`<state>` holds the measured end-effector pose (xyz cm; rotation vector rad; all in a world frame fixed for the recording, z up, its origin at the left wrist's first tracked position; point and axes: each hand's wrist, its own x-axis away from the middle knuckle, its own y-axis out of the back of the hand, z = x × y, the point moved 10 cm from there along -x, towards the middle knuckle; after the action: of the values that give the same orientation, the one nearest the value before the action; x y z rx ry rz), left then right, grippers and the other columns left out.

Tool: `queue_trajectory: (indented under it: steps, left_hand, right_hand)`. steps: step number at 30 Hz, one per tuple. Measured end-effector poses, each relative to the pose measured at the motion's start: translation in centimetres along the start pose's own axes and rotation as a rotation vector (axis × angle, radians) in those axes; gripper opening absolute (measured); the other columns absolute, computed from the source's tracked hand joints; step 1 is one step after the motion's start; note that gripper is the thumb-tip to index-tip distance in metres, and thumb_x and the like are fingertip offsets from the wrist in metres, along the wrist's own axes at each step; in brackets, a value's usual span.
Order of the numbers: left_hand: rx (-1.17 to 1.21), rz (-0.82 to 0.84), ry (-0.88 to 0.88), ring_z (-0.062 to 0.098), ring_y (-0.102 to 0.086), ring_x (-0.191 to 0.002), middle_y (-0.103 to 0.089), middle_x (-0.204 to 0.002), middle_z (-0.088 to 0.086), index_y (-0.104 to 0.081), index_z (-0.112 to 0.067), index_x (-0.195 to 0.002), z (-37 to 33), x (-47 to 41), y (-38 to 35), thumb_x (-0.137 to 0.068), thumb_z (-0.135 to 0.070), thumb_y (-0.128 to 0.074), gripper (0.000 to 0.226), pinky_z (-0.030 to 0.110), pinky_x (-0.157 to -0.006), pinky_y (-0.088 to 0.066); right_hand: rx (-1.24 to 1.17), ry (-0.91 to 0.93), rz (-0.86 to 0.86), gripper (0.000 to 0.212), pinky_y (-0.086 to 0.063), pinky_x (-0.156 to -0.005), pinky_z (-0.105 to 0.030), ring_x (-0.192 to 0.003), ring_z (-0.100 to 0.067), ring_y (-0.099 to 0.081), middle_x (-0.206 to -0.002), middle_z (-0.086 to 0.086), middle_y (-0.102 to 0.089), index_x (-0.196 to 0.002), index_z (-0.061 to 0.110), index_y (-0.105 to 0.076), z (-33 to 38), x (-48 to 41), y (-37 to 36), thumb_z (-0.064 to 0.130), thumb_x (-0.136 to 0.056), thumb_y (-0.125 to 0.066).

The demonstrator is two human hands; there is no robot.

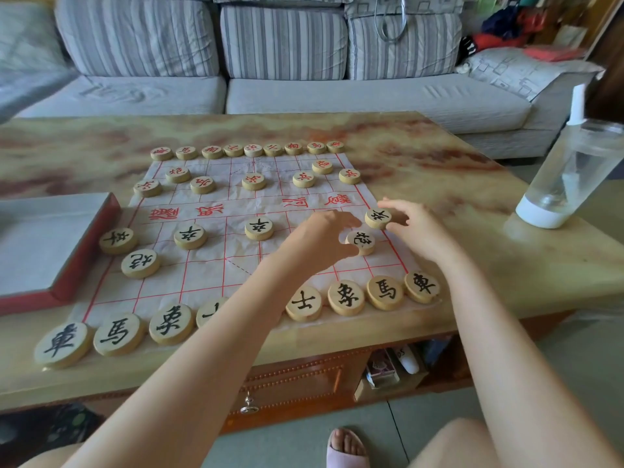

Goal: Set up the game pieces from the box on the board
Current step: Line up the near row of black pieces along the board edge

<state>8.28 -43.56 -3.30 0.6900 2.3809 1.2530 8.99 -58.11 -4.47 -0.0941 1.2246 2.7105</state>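
A creased paper board (216,271) with red lines lies on the marble table. Red-lettered wooden discs (254,181) fill the far side, and black-lettered discs (190,236) stand on the near side, with a back row (347,297) along the near edge. My left hand (320,241) reaches over the board's right part, its thumb and fingers curled round a black cannon disc (361,243). My right hand (417,229) pinches a black soldier disc (378,218) at the board's right edge. The red box (86,261) with a grey lining stands to the left of the board and looks empty.
A clear water bottle (570,173) with a white base stands at the table's right edge. A grey striped sofa (283,92) runs behind the table. Below the tabletop are a drawer (290,383) and a shelf with small items. My slippered foot (347,450) rests on the floor.
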Motion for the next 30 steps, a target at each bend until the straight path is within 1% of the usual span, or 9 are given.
queue_trajectory:
  steps: [6, 10, 15, 17, 20, 23, 26, 28, 30]
  left_hand:
    - [-0.012, 0.089, -0.034, 0.019, -0.049, -0.124, -0.053, -0.133, 0.003, -0.052, -0.019, -0.128, 0.8, -1.6, -1.7, -0.081, -0.006, -0.062, 0.050, 0.036, -0.103, -0.040]
    - [-0.001, 0.105, -0.098, 0.015, -0.050, -0.122, -0.055, -0.133, -0.003, -0.051, -0.021, -0.129, -0.1, -1.9, -2.1, -0.084, -0.003, -0.056, 0.049, 0.030, -0.104, -0.038]
    - [0.038, 0.025, -0.104, 0.008, -0.056, -0.107, -0.062, -0.122, -0.002, -0.056, -0.019, -0.124, 0.0, -2.2, -1.8, -0.082, -0.017, -0.067, 0.043, 0.010, -0.084, -0.037]
    - [0.027, -0.026, -0.102, 0.011, -0.059, -0.103, -0.063, -0.115, 0.003, -0.057, -0.016, -0.122, 0.0, -2.3, -1.5, -0.079, -0.023, -0.070, 0.045, 0.016, -0.084, -0.042]
    - [-0.053, -0.100, -0.048, 0.020, -0.060, -0.095, -0.060, -0.107, 0.004, -0.058, -0.017, -0.119, 0.3, -2.3, -1.0, -0.074, -0.040, -0.071, 0.052, 0.036, -0.085, -0.049]
    - [-0.080, -0.123, 0.000, 0.021, -0.057, -0.095, -0.056, -0.109, 0.003, -0.058, -0.017, -0.120, 0.7, -2.1, -1.1, -0.069, -0.050, -0.071, 0.063, 0.038, -0.085, -0.049]
    - [-0.051, -0.106, -0.003, 0.021, -0.056, -0.102, -0.054, -0.115, 0.004, -0.056, -0.017, -0.123, 1.0, -2.1, -1.1, -0.067, -0.052, -0.072, 0.068, 0.038, -0.089, -0.048]
    - [-0.014, -0.076, -0.026, 0.019, -0.056, -0.104, -0.058, -0.116, 0.003, -0.056, -0.017, -0.123, 1.1, -1.9, -1.1, -0.070, -0.047, -0.072, 0.063, 0.037, -0.092, -0.047]
    - [0.030, -0.041, -0.058, 0.017, -0.057, -0.105, -0.060, -0.116, 0.003, -0.055, -0.016, -0.124, 0.9, -1.7, -1.3, -0.073, -0.038, -0.073, 0.058, 0.032, -0.093, -0.046]
  right_hand:
    - [0.026, 0.060, 0.045, 0.054, -0.029, -0.099, -0.017, -0.133, -0.009, -0.039, -0.148, 0.013, -0.035, -0.132, 0.027, -0.051, 0.6, -1.0, -0.8, -0.002, -0.087, -0.041]
    - [0.099, 0.042, 0.055, 0.053, -0.036, -0.080, -0.019, -0.107, -0.008, -0.056, -0.139, 0.008, -0.049, -0.127, 0.030, -0.056, 0.0, -1.4, -1.3, -0.001, -0.087, -0.041]
    - [0.087, 0.007, -0.071, 0.039, -0.041, -0.094, -0.028, -0.113, -0.021, -0.053, -0.117, -0.005, -0.063, -0.116, 0.022, -0.064, -0.7, -2.2, -0.8, 0.011, -0.079, -0.064]
    - [0.102, 0.005, -0.123, 0.035, -0.044, -0.092, -0.034, -0.109, -0.025, -0.054, -0.108, -0.007, -0.063, -0.109, 0.017, -0.067, -0.8, -2.3, -0.7, 0.021, -0.074, -0.072]
    - [0.087, -0.035, -0.172, 0.044, -0.045, -0.086, -0.034, -0.100, -0.025, -0.056, -0.104, -0.010, -0.058, -0.106, 0.011, -0.067, -1.2, -2.2, -0.5, 0.033, -0.070, -0.078]
    - [0.080, -0.066, -0.189, 0.050, -0.044, -0.089, -0.033, -0.100, -0.024, -0.056, -0.107, -0.011, -0.057, -0.109, 0.008, -0.065, -1.4, -2.0, -0.1, 0.043, -0.074, -0.072]
    - [0.043, -0.059, -0.155, 0.043, -0.042, -0.090, -0.030, -0.100, -0.020, -0.055, -0.115, -0.009, -0.059, -0.116, 0.009, -0.062, -0.8, -1.6, 0.9, 0.037, -0.084, -0.064]
    - [0.033, -0.057, -0.051, 0.044, -0.035, -0.086, -0.022, -0.099, -0.010, -0.050, -0.117, -0.001, -0.058, -0.125, 0.017, -0.057, -0.6, -1.2, 0.7, 0.031, -0.084, -0.065]
    - [0.069, -0.046, 0.023, 0.050, -0.030, -0.085, -0.017, -0.105, -0.010, -0.050, -0.118, 0.000, -0.055, -0.129, 0.023, -0.054, -0.4, -0.8, 0.3, 0.022, -0.082, -0.067]
